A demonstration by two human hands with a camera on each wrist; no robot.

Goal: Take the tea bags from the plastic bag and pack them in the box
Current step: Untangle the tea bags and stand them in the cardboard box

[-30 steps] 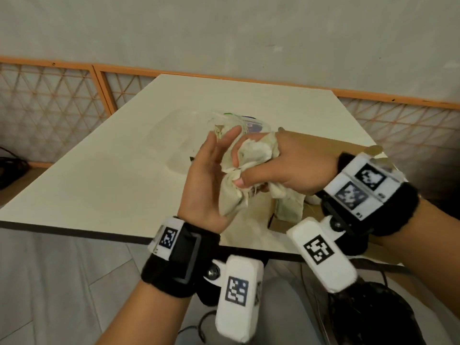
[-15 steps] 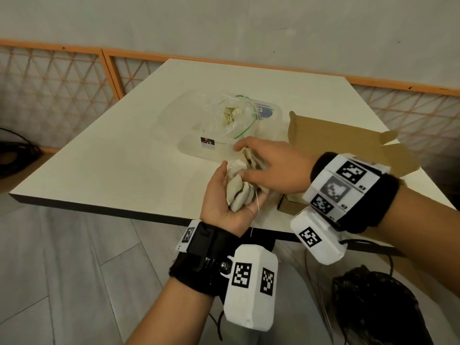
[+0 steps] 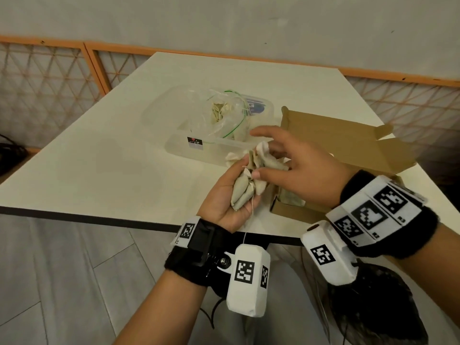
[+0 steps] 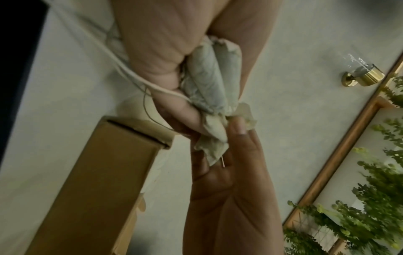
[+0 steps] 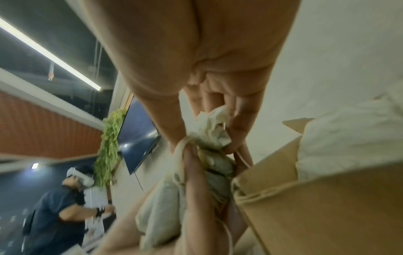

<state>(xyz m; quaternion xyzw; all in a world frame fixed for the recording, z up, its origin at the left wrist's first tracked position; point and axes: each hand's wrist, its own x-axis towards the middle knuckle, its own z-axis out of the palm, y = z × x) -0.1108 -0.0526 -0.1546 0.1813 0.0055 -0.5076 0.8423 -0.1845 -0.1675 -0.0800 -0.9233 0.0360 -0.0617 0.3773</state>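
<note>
My left hand (image 3: 227,195) lies palm up above the table's front edge and grips a bunch of pale tea bags (image 3: 245,189) (image 4: 212,81) (image 5: 165,205) with loose strings. My right hand (image 3: 281,160) pinches the upper tea bags (image 3: 266,159) (image 5: 212,131) of the same bunch between thumb and fingers. The open brown cardboard box (image 3: 341,143) (image 4: 91,189) (image 5: 327,207) stands just right of both hands, with pale bags inside. A clear plastic bag (image 3: 225,118) with more tea bags sits behind the hands in a clear plastic tub (image 3: 179,145).
The white table (image 3: 112,165) ends in a dark front edge under my wrists. A clear lid (image 3: 164,105) lies behind the tub. A dark bag (image 3: 378,307) sits on the floor at lower right. Another person (image 5: 59,203) stands far off in the right wrist view.
Both hands came down from in front of the camera to the table's front edge. The bunch passed into my left palm, and my right hand loosened from a full grasp to a pinch.
</note>
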